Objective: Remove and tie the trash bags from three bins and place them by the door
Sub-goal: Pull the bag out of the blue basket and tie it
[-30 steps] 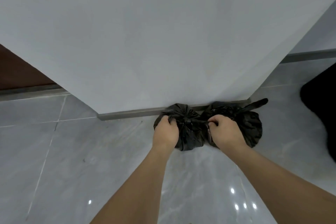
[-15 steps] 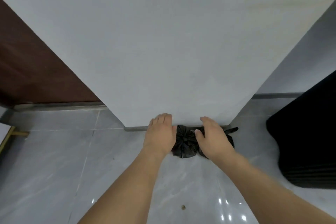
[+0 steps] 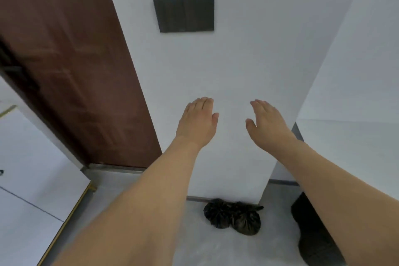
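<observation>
Both your hands are free: left hand (image 3: 198, 124) & right hand (image 3: 266, 124) flat, fingers straight, holding nothing, raised in front of the wall (image 3: 248, 60). Two tied black trash bags (image 3: 233, 216) sit touching at the wall's foot, right of the door (image 3: 71, 67). Prob. light, soft, crinkly, slick film; pinch at the knotted necks, not the bodies.

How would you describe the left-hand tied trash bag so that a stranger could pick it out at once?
Start at the brown door, then follow the white wall beside it down to the floor. Two small black tied bags sit touching there. The left bag lies nearer the door; the right bag has a tail sticking out.
</observation>
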Available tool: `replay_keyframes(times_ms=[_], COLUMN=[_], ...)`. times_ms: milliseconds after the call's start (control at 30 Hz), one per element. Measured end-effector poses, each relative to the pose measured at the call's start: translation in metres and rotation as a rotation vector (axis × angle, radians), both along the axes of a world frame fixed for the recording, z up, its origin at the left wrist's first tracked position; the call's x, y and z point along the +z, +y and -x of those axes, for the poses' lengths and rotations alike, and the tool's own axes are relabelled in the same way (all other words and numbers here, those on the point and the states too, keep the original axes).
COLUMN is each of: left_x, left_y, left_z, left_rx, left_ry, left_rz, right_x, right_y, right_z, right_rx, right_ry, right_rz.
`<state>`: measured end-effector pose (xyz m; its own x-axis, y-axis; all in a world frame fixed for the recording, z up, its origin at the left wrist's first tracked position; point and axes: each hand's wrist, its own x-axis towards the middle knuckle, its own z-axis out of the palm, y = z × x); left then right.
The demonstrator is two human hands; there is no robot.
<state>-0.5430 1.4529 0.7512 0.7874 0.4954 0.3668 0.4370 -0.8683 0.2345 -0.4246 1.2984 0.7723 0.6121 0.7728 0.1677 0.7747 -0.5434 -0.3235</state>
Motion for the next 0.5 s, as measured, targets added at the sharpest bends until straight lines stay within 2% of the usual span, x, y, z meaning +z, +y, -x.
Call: replay_keyframes(times_ms=[100,167,500], left_x=[0.067,0.087,0.109], left_y=[-0.009,-0.010,0.016], left_z=[0.016,0.028,0.105], left_rx=[0.016,0.033,0.127], left_ry=[-0.068,-0.068,0.046], left_rz=[-0.049,-0.070,-0.127], right_x=[0.060,0.079,0.085], right_y=[-0.007,-0.009,0.024], right_z=[0.019,0.031,0.098], right_rx=[-0.009,-0.011,0.080], right_ry=[-0.056,-0.074,-0.032], right_rz=[-0.073,-0.083,-0.036])
